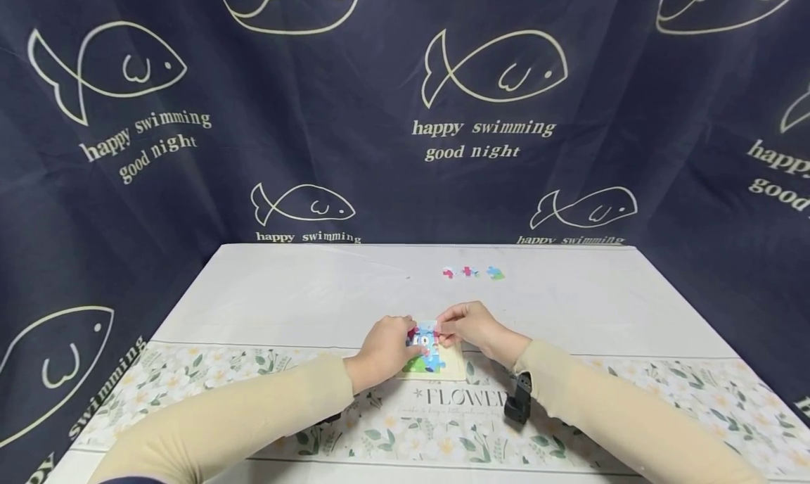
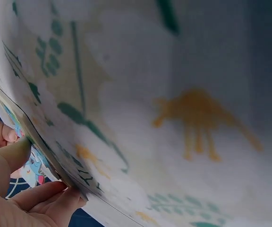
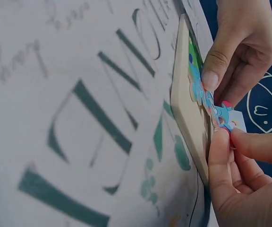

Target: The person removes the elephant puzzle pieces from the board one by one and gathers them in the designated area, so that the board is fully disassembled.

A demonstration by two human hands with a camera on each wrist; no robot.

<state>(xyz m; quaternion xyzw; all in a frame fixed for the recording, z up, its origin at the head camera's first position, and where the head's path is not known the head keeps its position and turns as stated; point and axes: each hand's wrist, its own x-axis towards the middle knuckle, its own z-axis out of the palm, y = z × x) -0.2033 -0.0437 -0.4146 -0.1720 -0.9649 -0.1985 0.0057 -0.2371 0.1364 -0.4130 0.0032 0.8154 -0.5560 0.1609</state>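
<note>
A wooden puzzle board (image 1: 453, 373) lies on the table with a partly filled, colorful jigsaw picture (image 1: 419, 363) on it. My left hand (image 1: 384, 345) holds the board at its left side, its thumb (image 3: 212, 78) pressing on the picture and its fingers at the edge in the left wrist view. At the picture's upper right, my right hand (image 1: 476, 327) pinches a small jigsaw piece (image 3: 228, 126) between thumb and index finger. This piece is blue and red and touches or nearly touches its neighbours; whether it is seated I cannot tell. Fingers partly cover the picture.
Three loose jigsaw pieces lie beyond the board: a red one (image 1: 448, 273), a red and blue one (image 1: 469, 271) and a blue and green one (image 1: 496, 273). A floral cloth band (image 1: 221, 371) crosses the white table (image 1: 304, 287). A dark fish-print curtain (image 1: 392, 118) hangs behind.
</note>
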